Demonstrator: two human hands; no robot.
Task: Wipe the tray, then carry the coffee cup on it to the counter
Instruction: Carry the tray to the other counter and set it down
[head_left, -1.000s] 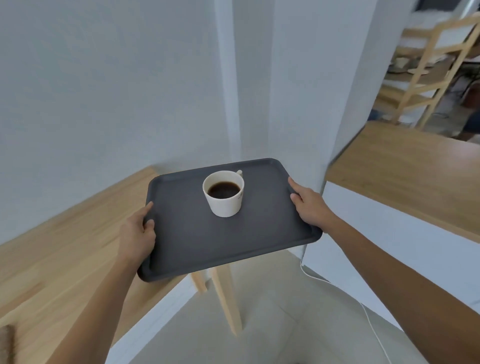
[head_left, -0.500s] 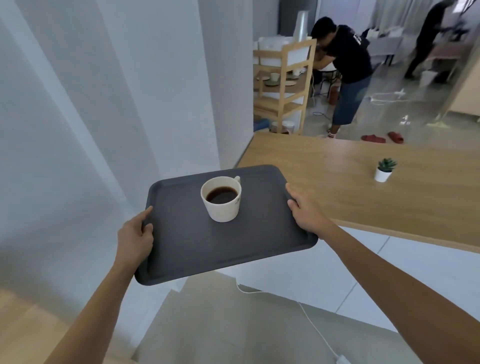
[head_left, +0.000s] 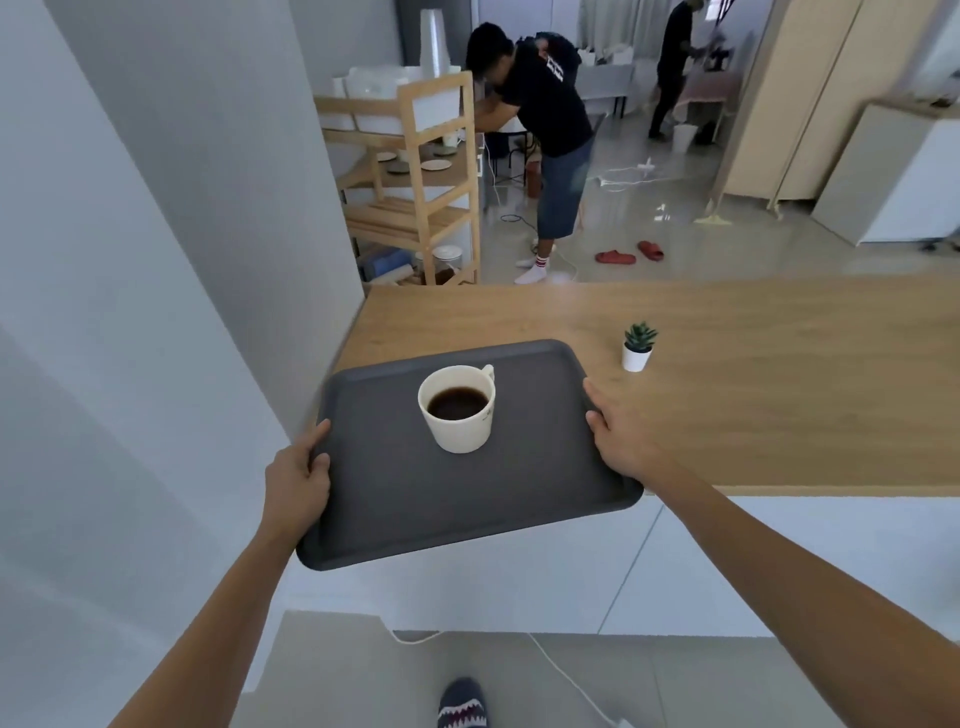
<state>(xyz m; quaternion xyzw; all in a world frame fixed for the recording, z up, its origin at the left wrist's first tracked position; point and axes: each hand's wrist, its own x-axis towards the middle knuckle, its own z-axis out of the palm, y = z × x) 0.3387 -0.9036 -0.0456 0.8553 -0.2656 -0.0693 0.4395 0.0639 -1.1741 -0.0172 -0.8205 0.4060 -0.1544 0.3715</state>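
A dark grey tray (head_left: 395, 499) is held level in the air in front of me. My left hand (head_left: 297, 480) grips its left rim and my right hand (head_left: 621, 434) grips its right rim. A cream coffee cup (head_left: 460, 428), full of black coffee, stands upright near the tray's far middle, handle pointing away. The tray's far right corner overlaps the near left part of the wooden counter (head_left: 753, 384).
A small potted plant (head_left: 638, 347) stands on the counter, right of the tray. A grey wall (head_left: 156, 260) rises close on the left. Beyond the counter are a wooden shelf rack (head_left: 415, 182) and two people. A white cable (head_left: 566, 675) runs on the floor below.
My view has swung right from the wooden table and wall corner to the counter. The tray with the cup has moved with me and now reaches over the counter's near left edge.
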